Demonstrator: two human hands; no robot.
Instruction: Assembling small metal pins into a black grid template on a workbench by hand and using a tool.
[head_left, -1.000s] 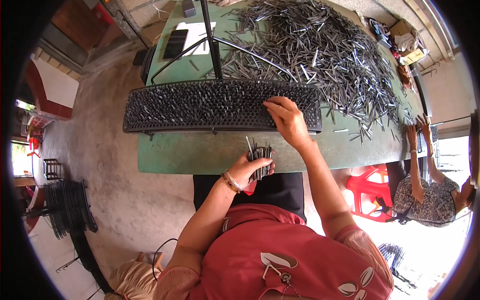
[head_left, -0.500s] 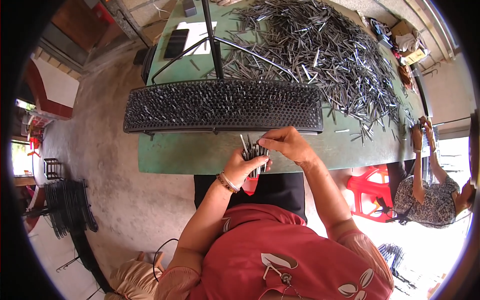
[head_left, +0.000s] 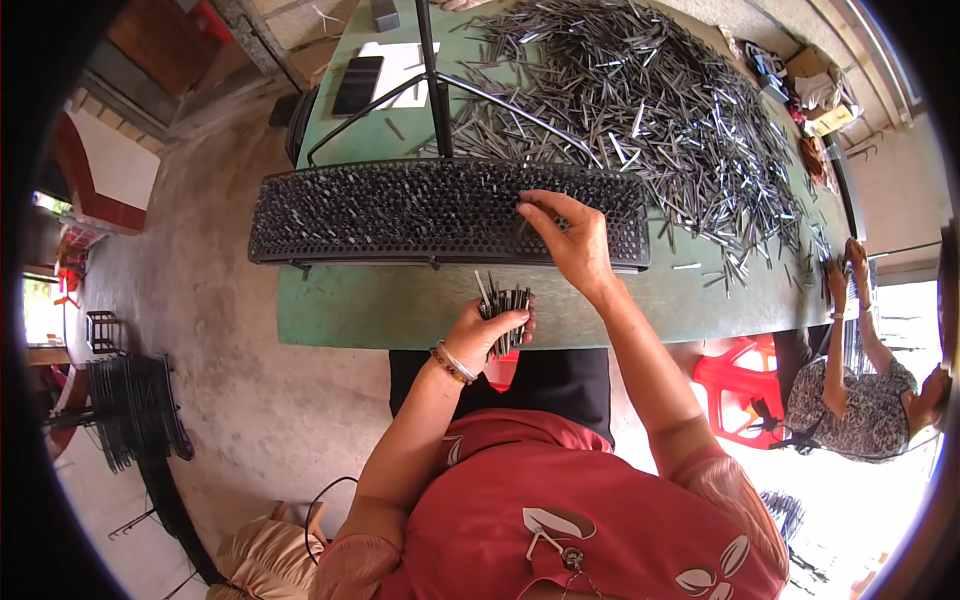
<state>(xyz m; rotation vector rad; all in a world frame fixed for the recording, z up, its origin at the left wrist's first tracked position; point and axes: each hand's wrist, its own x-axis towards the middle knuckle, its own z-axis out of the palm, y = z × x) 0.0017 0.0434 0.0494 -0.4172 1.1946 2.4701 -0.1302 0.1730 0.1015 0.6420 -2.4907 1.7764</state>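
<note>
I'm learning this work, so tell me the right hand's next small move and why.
Probably lower the right hand to an open spot on the rack and release anything it pinches; whether it holds a strip is hard to tell. It is over the rack, where strips crowd the left part while holes at the right end look open; the left hand holds more strips.

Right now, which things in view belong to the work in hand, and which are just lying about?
In use:
left hand, gripping strip bundle
right hand, at perforated black tray
loose strip heap, likely

Apparently lying about:
dark phone
white paper
small dark block
</note>
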